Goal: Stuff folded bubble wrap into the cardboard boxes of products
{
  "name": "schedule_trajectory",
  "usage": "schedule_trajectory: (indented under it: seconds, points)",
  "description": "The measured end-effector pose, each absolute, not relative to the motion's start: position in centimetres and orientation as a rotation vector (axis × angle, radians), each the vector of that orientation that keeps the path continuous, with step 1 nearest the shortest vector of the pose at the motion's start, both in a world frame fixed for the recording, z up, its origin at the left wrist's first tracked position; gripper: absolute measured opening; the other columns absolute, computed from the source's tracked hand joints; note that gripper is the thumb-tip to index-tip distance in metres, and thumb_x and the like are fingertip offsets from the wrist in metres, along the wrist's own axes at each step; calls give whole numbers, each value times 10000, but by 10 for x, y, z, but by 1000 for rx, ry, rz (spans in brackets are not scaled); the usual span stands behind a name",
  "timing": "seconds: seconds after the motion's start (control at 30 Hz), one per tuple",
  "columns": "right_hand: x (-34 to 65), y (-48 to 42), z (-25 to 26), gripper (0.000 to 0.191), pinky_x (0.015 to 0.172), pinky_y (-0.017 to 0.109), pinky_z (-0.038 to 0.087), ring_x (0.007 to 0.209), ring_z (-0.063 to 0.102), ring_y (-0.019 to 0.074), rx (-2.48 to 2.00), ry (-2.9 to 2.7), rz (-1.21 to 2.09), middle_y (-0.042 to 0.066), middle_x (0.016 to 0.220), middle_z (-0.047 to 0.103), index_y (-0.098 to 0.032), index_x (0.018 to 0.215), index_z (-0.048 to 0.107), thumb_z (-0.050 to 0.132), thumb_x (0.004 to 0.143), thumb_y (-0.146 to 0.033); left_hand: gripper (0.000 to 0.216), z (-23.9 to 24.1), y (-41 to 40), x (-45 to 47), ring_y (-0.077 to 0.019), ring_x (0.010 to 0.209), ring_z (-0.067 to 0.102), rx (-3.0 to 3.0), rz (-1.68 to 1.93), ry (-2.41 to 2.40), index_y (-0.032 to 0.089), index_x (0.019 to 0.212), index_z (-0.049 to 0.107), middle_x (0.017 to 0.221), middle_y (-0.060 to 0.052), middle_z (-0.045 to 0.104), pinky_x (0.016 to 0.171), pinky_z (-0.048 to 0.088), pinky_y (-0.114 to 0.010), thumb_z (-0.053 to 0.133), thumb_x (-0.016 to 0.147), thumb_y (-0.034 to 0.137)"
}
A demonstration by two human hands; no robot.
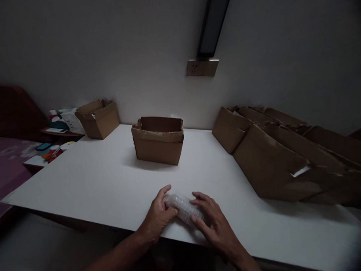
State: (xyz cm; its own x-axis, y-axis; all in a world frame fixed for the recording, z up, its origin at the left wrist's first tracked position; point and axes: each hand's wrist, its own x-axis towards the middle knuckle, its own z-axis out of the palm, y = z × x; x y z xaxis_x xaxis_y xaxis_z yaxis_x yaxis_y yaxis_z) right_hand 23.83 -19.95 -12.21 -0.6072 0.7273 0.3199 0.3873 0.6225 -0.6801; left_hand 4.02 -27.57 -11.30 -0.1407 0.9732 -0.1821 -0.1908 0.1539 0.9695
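A roll of clear bubble wrap (183, 207) lies at the front edge of the white table, tilted down to the right. Whether something is wrapped inside it cannot be made out. My left hand (158, 215) grips its left end, thumb on top and index finger around the far side. At the other end, my right hand (211, 219) holds the roll between thumb and curved fingers. Beyond both hands stands an open cardboard box (159, 147) with ragged top edges; its inside is mostly hidden.
Several open cardboard boxes (267, 160) crowd the right side of the white table (102, 185). Another cardboard box (101, 120) stands at the back left, by a small shelf with odds and ends. A wall socket (202, 68) is above the table.
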Motion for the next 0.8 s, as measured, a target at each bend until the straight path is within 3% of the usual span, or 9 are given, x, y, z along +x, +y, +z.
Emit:
schedule_trajectory:
  seconds: [0.1, 0.2, 0.27, 0.37, 0.47, 0.57, 0.67, 0.8]
  points:
    - [239, -192, -114, 657, 1013, 503, 489, 1258, 559, 322, -853, -2210, 986, 161, 1392, 569, -221, 1375, 528, 683, 811, -520, 699, -116, -275, 45, -139, 898, 630, 959, 1351, 1202, 168, 1439, 297, 1049, -54, 626, 822, 505, -265, 545, 790, 101]
    - [234, -185, -107, 454, 854, 384, 567, 971, 687, 258, -815, -2198, 1243, 98, 1081, 719, -205, 1162, 654, 614, 860, -541, 663, -114, -272, 35, -159, 889, 626, 1158, 1321, 1261, 172, 1409, 373, 1036, -59, 623, 818, 520, -300, 604, 787, 172]
    - [231, -182, -107, 378, 742, 326, 566, 821, 681, 221, -901, -2161, 1227, 55, 904, 722, -203, 991, 689, 546, 900, -541, 617, -102, -262, 16, -200, 984, 619, 1420, 1375, 1449, 195, 1383, 422, 1125, -86, 628, 901, 513, -368, 636, 806, 237]
    - [233, -177, -116, 394, 665, 289, 544, 752, 666, 209, -1024, -2054, 1100, 36, 832, 710, -206, 952, 688, 536, 893, -565, 509, -64, -230, -26, -273, 1236, 522, 1970, 1570, 1793, 219, 1345, 475, 1297, -119, 590, 1074, 403, -489, 604, 853, 259]
    - [238, -173, -129, 393, 637, 275, 537, 719, 666, 206, -1049, -2010, 1030, 32, 813, 716, -211, 957, 691, 559, 874, -571, 510, -25, -185, -66, -311, 1382, 390, 2272, 1537, 2127, 188, 1322, 499, 1355, -133, 566, 1144, 293, -538, 581, 820, 147]
    - [241, -174, -134, 381, 655, 265, 548, 746, 681, 212, -1056, -1943, 983, 37, 849, 731, -217, 978, 699, 591, 856, -561, 380, -4, -151, -90, -295, 1171, 560, 2314, 1392, 2245, 180, 1099, 620, 1077, -101, 684, 1102, 335, -532, 559, 743, 60]
    - [243, -176, -129, 392, 652, 257, 560, 749, 688, 217, -1068, -1804, 995, 39, 854, 735, -215, 952, 704, 622, 823, -576, 243, -1, -148, -95, -224, 884, 618, 2394, 1345, 2156, 211, 824, 630, 813, -29, 679, 997, 441, -461, 523, 699, 32]
    - [252, -175, -113, 388, 655, 271, 573, 766, 691, 235, -1148, -1575, 1041, 38, 851, 736, -226, 916, 701, 679, 768, -584, 230, -7, -193, -77, -198, 876, 609, 2560, 1326, 1976, 215, 815, 614, 826, -22, 679, 992, 444, -420, 498, 732, 36]
